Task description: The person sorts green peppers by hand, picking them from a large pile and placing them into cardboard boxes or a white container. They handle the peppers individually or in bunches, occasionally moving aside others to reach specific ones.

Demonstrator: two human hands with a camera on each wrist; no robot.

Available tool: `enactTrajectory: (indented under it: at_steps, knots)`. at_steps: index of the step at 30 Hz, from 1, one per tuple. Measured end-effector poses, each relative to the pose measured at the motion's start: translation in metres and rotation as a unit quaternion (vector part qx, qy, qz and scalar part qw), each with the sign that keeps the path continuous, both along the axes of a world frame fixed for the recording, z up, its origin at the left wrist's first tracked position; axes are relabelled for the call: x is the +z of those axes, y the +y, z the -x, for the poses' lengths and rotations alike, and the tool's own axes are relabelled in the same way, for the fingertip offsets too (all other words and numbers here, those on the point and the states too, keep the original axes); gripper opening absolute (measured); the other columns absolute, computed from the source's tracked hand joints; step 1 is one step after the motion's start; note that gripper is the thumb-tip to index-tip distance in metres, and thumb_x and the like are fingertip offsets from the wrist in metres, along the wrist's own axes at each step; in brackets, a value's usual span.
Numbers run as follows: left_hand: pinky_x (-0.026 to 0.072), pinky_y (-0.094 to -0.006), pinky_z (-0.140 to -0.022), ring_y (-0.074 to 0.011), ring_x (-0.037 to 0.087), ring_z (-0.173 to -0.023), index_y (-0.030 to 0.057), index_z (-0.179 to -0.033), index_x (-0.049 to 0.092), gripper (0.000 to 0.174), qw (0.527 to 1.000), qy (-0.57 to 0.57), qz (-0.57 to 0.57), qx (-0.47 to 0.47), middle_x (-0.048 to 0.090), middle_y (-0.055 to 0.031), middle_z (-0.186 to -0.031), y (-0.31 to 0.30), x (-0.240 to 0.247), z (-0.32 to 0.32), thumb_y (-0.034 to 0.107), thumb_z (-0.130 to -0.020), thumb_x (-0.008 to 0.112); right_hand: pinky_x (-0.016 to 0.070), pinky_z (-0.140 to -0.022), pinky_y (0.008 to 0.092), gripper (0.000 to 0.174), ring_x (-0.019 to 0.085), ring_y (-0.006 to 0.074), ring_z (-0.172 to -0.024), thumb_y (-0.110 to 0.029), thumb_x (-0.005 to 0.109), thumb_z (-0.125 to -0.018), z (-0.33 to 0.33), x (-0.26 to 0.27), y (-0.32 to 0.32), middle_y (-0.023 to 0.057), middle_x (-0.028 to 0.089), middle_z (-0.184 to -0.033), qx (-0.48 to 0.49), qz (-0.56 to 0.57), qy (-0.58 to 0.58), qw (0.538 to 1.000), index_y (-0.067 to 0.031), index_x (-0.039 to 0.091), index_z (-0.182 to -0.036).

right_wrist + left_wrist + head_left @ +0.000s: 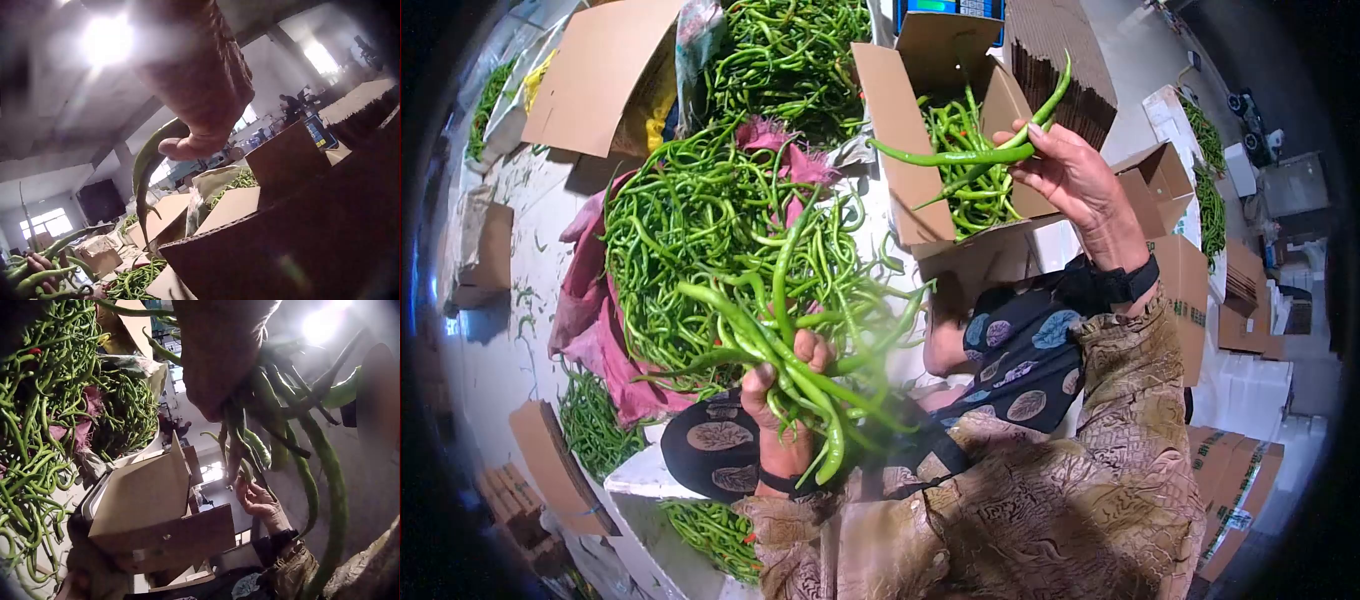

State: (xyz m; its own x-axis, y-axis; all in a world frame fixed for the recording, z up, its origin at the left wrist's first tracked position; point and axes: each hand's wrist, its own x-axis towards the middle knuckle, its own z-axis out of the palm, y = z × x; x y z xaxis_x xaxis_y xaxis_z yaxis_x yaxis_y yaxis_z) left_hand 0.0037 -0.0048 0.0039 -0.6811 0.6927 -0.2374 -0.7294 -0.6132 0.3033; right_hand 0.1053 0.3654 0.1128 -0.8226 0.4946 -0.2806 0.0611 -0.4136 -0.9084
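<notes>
My left hand (785,385) grips a loose bunch of long green peppers (785,340) above my lap, the peppers sticking out on both sides. In the left wrist view the left hand (219,356) has peppers (312,481) hanging from it. My right hand (1080,180), raised at the right flap of an open cardboard box (915,200), pinches a few long peppers (960,157). A curved pepper (145,165) hangs from the right hand (200,94) in the right wrist view. More peppers (975,205) lie inside the box.
A large pepper heap (680,240) spreads over pink sacking (590,340) on the left. Behind it is another heap (785,60). A blue scale (950,8) and stacked flat cardboard (1060,50) stand behind the box. Further boxes (1175,290) are at the right.
</notes>
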Motion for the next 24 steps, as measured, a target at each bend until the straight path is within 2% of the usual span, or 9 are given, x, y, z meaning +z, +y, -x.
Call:
enactTrajectory:
  at_steps: [3,4,7,9,11,17,21,24]
  knots:
    - [0.0356,-0.0284,-0.06,-0.0151,0.038,-0.067,0.0031,-0.135,0.039,0.073,1.0,0.009,-0.01,-0.005,0.046,-0.0037,-0.085,0.002,-0.003,-0.001,0.026,-0.069,0.063,0.0561,-0.08,0.0331,0.025,0.064,0.0236,-0.098,-0.018,0.052,-0.097,-0.008,0.001,0.007,0.0194,0.063,-0.111,-0.019,-0.005,0.027,0.999,0.0007,0.052,-0.114]
    - [0.0356,-0.0284,-0.06,-0.0151,0.038,-0.067,0.0031,-0.135,0.039,0.073,1.0,0.01,-0.011,-0.007,0.046,-0.0037,-0.085,0.002,-0.004,-0.001,0.026,-0.069,0.063,0.0545,-0.086,0.0348,0.024,0.063,0.0247,-0.1,-0.016,0.052,-0.097,-0.009,0.001,0.01,0.0193,0.063,-0.111,-0.049,-0.042,0.057,0.996,0.0003,0.053,-0.114]
    - [0.0374,-0.0294,-0.061,-0.0158,0.039,-0.067,0.0035,-0.136,0.039,0.075,1.0,-0.01,0.01,-0.007,0.05,-0.0041,-0.094,0.0,-0.007,-0.003,0.024,-0.068,0.063,0.0511,-0.093,0.0368,0.023,0.062,0.0257,-0.104,-0.016,0.052,-0.097,-0.01,0.015,0.013,0.0201,0.061,-0.114,-0.097,-0.089,0.114,0.985,0.0001,0.053,-0.114]
    - [0.0405,-0.0304,-0.063,-0.0172,0.043,-0.07,0.0039,-0.136,0.039,0.074,0.999,0.018,-0.009,-0.029,0.052,-0.0041,-0.098,0.002,-0.01,-0.002,0.023,-0.067,0.062,0.0478,-0.097,0.0383,0.024,0.06,0.0269,-0.108,-0.015,0.051,-0.097,-0.013,0.019,0.016,0.0206,0.059,-0.117,-0.094,-0.094,0.123,0.984,0.0003,0.052,-0.115]
    - [0.0432,-0.0319,-0.067,-0.0197,0.049,-0.077,0.0046,-0.135,0.042,0.076,0.999,0.001,-0.031,-0.019,0.054,-0.009,-0.108,0.005,-0.012,-0.002,0.023,-0.064,0.064,0.0477,-0.097,0.0381,0.025,0.058,0.0278,-0.111,-0.015,0.051,-0.097,-0.015,0.019,0.013,0.0209,0.058,-0.119,-0.079,-0.053,0.148,0.984,0.0003,0.052,-0.117]
    - [0.044,-0.0323,-0.069,-0.0202,0.052,-0.08,0.0044,-0.133,0.042,0.076,0.999,-0.014,-0.011,-0.037,0.054,-0.0097,-0.108,0.002,-0.015,-0.003,0.022,-0.063,0.065,0.0472,-0.1,0.039,0.028,0.056,0.0313,-0.115,-0.013,0.054,-0.095,-0.027,0.012,0.012,0.0184,0.058,-0.118,-0.04,0.061,0.235,0.969,-0.0021,0.05,-0.12]
    - [0.0464,-0.0337,-0.064,-0.0201,0.055,-0.076,0.0022,-0.133,0.042,0.077,1.0,0.005,-0.01,-0.027,0.055,-0.0107,-0.111,0.009,-0.005,-0.002,0.021,-0.062,0.066,0.0463,-0.1,0.0424,0.028,0.055,0.0316,-0.115,-0.012,0.055,-0.094,-0.025,0.023,0.008,0.018,0.058,-0.118,-0.006,0.021,0.237,0.971,-0.0047,0.049,-0.12]
    - [0.0472,-0.0343,-0.065,-0.0207,0.056,-0.078,0.0018,-0.133,0.041,0.077,0.999,-0.008,0.041,-0.019,0.054,-0.0114,-0.114,0.011,-0.001,-0.003,0.021,-0.062,0.066,0.0455,-0.1,0.0428,0.023,0.057,0.029,-0.112,-0.009,0.052,-0.095,-0.015,0.027,0.004,0.0162,0.059,-0.117,-0.078,-0.151,0.18,0.969,-0.0043,0.05,-0.117]
